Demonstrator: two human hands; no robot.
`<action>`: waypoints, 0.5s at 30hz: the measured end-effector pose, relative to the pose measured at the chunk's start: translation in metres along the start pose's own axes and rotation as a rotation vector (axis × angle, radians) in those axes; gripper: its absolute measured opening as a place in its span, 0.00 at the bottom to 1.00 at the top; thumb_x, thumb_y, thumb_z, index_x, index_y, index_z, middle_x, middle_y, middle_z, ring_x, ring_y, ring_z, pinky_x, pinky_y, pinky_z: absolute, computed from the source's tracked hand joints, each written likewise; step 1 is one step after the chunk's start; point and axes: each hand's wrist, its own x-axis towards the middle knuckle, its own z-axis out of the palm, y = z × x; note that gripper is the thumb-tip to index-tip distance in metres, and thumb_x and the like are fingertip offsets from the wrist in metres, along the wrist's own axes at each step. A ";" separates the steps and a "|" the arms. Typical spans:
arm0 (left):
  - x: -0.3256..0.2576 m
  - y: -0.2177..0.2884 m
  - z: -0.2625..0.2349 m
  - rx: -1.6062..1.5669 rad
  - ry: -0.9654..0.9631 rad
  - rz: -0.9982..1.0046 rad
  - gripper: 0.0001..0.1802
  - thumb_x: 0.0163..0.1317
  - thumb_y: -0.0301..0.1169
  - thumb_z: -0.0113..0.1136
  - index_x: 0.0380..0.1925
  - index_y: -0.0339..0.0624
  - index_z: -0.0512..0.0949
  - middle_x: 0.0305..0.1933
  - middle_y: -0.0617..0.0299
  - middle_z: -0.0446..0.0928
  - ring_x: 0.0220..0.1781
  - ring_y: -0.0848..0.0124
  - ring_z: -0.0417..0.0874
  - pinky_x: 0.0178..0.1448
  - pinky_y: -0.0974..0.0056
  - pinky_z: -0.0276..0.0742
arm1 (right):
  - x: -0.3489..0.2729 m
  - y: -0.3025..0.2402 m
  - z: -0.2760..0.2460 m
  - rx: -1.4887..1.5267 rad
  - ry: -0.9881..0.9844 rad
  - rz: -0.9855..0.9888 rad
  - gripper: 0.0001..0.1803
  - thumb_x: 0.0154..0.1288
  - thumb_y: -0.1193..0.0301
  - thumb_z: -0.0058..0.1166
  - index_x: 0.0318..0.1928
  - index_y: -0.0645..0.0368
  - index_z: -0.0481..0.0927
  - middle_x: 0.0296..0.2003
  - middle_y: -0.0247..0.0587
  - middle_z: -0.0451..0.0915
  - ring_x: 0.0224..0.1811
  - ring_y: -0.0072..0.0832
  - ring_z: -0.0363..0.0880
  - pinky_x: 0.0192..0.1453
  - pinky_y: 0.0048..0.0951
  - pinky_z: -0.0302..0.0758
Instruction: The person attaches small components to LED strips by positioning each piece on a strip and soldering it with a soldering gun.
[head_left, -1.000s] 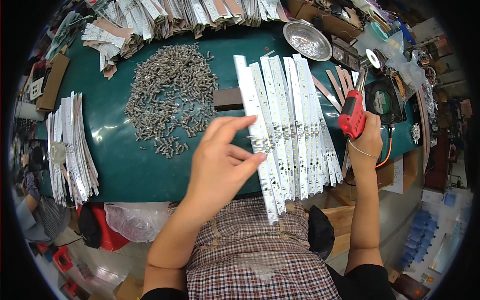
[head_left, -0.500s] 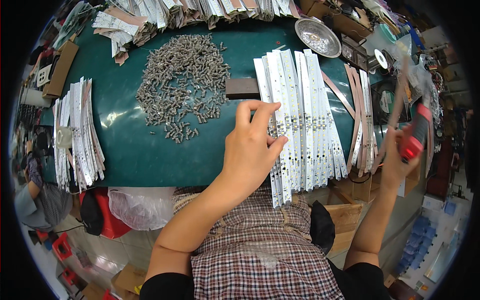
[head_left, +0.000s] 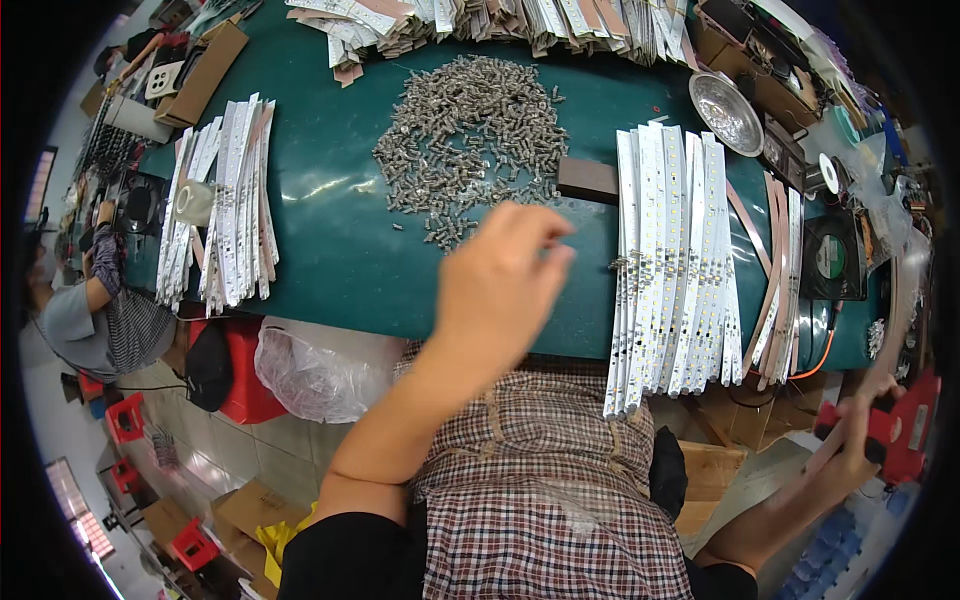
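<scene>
Head view: left hand [head_left: 495,290] is hovering, fingers pinched together (blurred, contents unclear), between the screws [head_left: 470,135] at 12 o'clock and the strips [head_left: 675,250] at 3. Right hand [head_left: 850,440] is grasping a red screwdriver [head_left: 905,430] at 4 o'clock.

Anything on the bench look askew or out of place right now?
The white LED strips by the left hand overhang the green table, their lower ends past its near edge. The screws lie loose, strays scattered at the heap's edge. The right hand holds the red tool off the bench.
</scene>
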 end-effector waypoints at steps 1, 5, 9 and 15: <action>0.002 -0.008 -0.013 0.068 0.019 -0.045 0.07 0.55 0.25 0.65 0.35 0.40 0.80 0.38 0.58 0.80 0.31 0.69 0.84 0.33 0.68 0.79 | -0.007 -0.011 0.014 0.145 -0.040 0.061 0.15 0.61 0.86 0.51 0.50 0.70 0.72 0.38 0.40 0.74 0.45 0.26 0.74 0.41 0.23 0.76; -0.008 -0.051 -0.062 0.377 0.162 -0.121 0.04 0.55 0.27 0.64 0.32 0.46 0.81 0.33 0.59 0.79 0.29 0.64 0.83 0.34 0.63 0.76 | -0.029 -0.042 0.074 0.288 -0.145 0.071 0.25 0.50 0.91 0.52 0.51 0.65 0.69 0.42 0.38 0.69 0.31 0.19 0.73 0.29 0.18 0.73; -0.018 -0.077 -0.077 0.368 0.151 -0.130 0.06 0.56 0.26 0.64 0.34 0.43 0.84 0.32 0.60 0.77 0.29 0.68 0.79 0.35 0.65 0.73 | -0.037 -0.067 0.108 0.393 -0.271 0.443 0.27 0.47 0.88 0.64 0.48 0.59 0.72 0.38 0.30 0.71 0.36 0.16 0.72 0.39 0.17 0.72; -0.012 -0.083 -0.079 0.290 0.110 -0.133 0.06 0.56 0.24 0.64 0.35 0.40 0.83 0.32 0.61 0.77 0.29 0.71 0.77 0.35 0.66 0.72 | -0.043 -0.061 0.120 0.459 -0.336 0.443 0.28 0.47 0.83 0.69 0.49 0.59 0.71 0.37 0.29 0.70 0.36 0.14 0.70 0.38 0.17 0.73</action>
